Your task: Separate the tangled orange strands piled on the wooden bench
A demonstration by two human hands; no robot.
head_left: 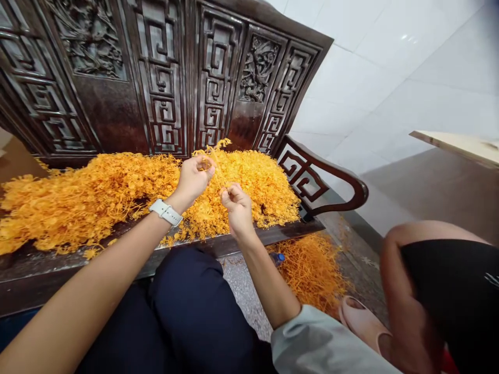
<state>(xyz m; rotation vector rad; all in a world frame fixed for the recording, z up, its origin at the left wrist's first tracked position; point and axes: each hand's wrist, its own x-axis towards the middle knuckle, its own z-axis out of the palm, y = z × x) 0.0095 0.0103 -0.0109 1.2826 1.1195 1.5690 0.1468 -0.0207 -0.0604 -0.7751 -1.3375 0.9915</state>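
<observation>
Fingertips (206, 167) of the left hand (193, 179) pinch an orange sprig (217, 154) near its top, while the right hand (237, 206) nips its lower stems, both just above the orange heap (89, 200) on the carved bench (117, 119). Parting the strands likely goes best with a firm upper grip and short, gentle pulls, so thin stems do not snap.

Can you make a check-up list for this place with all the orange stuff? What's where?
Surface: dark carved wooden bench, seat mostly covered.
Job's things: orange sprig held up; big orange heap on the seat.
Clutter: second orange pile on the floor; small blue thing beside it.
Hands: left hand, white watch on its wrist, and right hand both pinch the sprig.
Cables: nothing seen.
Surroundings: white tiled wall; another person's knee and pink slipper at right.
</observation>
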